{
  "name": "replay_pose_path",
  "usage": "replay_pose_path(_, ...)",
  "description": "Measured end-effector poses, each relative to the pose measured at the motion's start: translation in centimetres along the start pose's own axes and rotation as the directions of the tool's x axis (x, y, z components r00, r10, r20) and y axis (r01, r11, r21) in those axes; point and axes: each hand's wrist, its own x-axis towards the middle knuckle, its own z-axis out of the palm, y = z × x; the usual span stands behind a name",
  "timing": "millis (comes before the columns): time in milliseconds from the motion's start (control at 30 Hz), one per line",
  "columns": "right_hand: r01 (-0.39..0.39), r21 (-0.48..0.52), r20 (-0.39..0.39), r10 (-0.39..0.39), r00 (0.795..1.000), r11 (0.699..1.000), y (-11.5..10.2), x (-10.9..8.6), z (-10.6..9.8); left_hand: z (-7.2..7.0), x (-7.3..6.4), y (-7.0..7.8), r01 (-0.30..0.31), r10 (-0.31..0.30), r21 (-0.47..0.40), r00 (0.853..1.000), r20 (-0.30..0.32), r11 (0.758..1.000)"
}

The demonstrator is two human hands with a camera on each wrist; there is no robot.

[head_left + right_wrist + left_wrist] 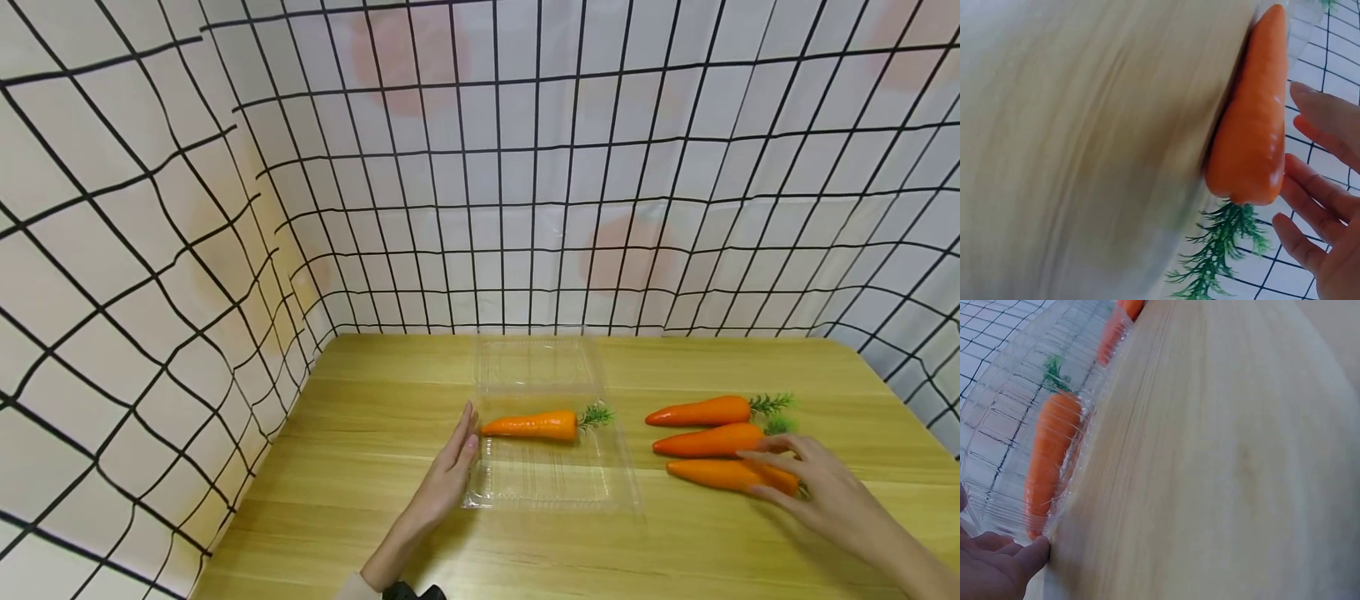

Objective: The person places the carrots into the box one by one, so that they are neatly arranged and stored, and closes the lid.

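A clear plastic clamshell box (547, 487) lies with its lid folded back on the table. Inside it rests one orange carrot (534, 426) with a green tuft. My left hand (446, 475) is at the box's left side, fingers extended along its wall; in the left wrist view, fingertips (1036, 551) meet the edge by the carrot's tip. To the right, three more carrots lie in a row: a far one (701, 412), a middle one (701, 440) and a near one (705, 473). Over the near carrot hovers my right hand (817, 492), thumb and fingers spread apart around its thick end.
The wood-grain table (360, 417) runs back to a white curtain with a black grid (525, 183), which also closes off both sides. The flat transparent lid (536, 364) extends behind the box toward the curtain.
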Motion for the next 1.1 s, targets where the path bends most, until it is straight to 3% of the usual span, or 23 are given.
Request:
replay_pose_path(133, 0.046, 0.040, -0.010, -0.046, 0.999, 0.998, 0.7, -0.3, 0.4, 0.0, 0.0, 0.0, -0.002, 0.002, 0.002, 1.000, 0.002, 1.000)
replay_pose_path(467, 0.042, 0.078, 0.032, -0.044, 0.999, 0.996, 1.1, -1.0, 0.8, 0.0, 0.0, -0.1, -0.006, 0.006, 0.007, 1.000, 0.002, 1.000)
replay_pose_path(767, -0.019, 0.072, 0.076, 0.013, 0.997, 0.997, 0.8, -0.9, 0.8, 0.0, 0.0, 0.0, -0.006, 0.006, 0.001, 1.000, 0.001, 1.000)
replay_pose_path(1100, 0.061, 0.198, 0.010, -0.065, 0.998, 0.978, 0.5, -0.1, 0.8, 0.0, 0.0, 0.0, -0.003, 0.003, 0.018, 1.000, 0.002, 1.000)
